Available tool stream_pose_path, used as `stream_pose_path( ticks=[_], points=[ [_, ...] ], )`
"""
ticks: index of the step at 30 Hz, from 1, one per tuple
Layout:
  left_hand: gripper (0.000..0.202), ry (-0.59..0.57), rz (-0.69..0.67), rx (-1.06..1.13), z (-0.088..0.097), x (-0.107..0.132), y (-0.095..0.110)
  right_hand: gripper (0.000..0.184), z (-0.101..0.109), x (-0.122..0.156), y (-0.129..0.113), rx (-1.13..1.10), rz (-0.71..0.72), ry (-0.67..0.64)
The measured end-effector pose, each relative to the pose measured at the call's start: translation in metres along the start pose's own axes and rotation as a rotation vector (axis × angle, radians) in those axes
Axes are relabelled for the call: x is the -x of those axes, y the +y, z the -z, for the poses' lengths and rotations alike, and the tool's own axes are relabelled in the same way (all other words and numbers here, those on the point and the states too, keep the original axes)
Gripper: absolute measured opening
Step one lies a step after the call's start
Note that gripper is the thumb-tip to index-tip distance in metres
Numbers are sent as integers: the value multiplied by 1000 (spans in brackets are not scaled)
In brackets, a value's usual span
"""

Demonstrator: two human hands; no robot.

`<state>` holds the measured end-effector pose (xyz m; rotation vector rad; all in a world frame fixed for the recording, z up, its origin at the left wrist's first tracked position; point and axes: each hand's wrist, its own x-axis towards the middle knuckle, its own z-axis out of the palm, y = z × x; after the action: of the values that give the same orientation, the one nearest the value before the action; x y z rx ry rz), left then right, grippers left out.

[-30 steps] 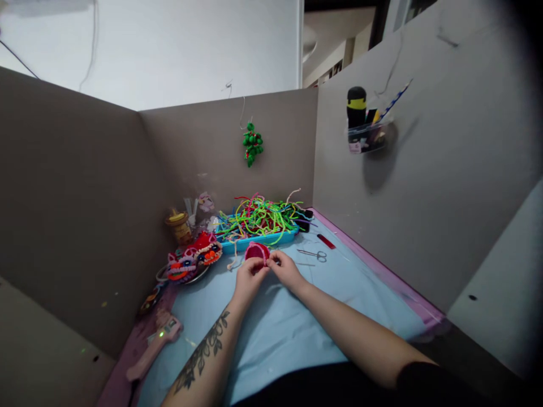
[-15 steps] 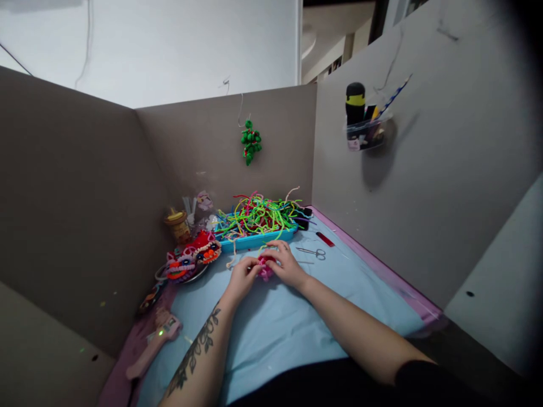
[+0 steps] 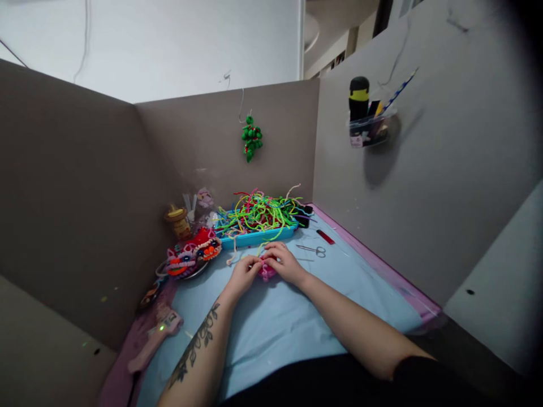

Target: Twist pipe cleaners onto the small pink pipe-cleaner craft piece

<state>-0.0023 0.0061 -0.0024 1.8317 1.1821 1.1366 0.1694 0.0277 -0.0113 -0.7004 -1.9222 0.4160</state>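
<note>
Between my two hands is a small pink pipe-cleaner piece [image 3: 266, 272], curled and fuzzy, just above the light blue cloth. My left hand [image 3: 245, 272] pinches its left side with thumb and fingertips. My right hand [image 3: 285, 263] closes on it from the right, its fingers bent over the top and partly hiding it. Right of my right hand lie small scissors [image 3: 313, 251] with their handles to the right. Behind my hands stands a blue tray [image 3: 258, 239] heaped with green, yellow, red and pink pipe cleaners [image 3: 263, 215].
On the left sit finished fuzzy pieces [image 3: 186, 263] on a plate, a brown-and-yellow cup [image 3: 178, 221] and a pink glue gun [image 3: 156, 339] with a lit green light. A red strip [image 3: 325, 236] lies at right. Grey panels enclose the table; a clear holder [image 3: 371, 130] hangs on the right one.
Both hands stay in nearly the same place, fingers shifting slightly on the pink piece, which has turned a little. The whole view has shifted slightly.
</note>
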Motion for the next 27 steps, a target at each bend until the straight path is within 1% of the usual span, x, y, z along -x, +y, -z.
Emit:
stream_pose_path(
  ticks=[3,5,8,12,13,16,19,23,25,27],
  points=[
    [24,85,83,96,-1,-2,-5,22,-1,2,-1,12,19,33],
    [27,131,142,221,-2,-2,-8,21,-2,4,-2,34,52,42],
    [31,171,225,424,-5,-3,-11,18,-3,5,-5,65,86,55],
    [31,217,296,602,-7,-2,-10,31,-4,6,-11,103,115,18],
    [31,225,306,627,-7,-2,-8,31,-5,6,-13,113,115,21],
    [32,230,316,666,-11,-1,-4,19,-7,6,-16,144,75,87],
    [33,218,283,649,-17,0,0,8,-10,5,-15,172,31,142],
    [31,196,231,548,-23,2,-1,7,-12,5,-11,177,7,183],
    [30,207,244,533,-24,2,-3,9,-13,5,-9,161,3,193],
    [30,230,270,568,-23,3,-4,6,-12,4,-8,139,4,196]
  ],
)
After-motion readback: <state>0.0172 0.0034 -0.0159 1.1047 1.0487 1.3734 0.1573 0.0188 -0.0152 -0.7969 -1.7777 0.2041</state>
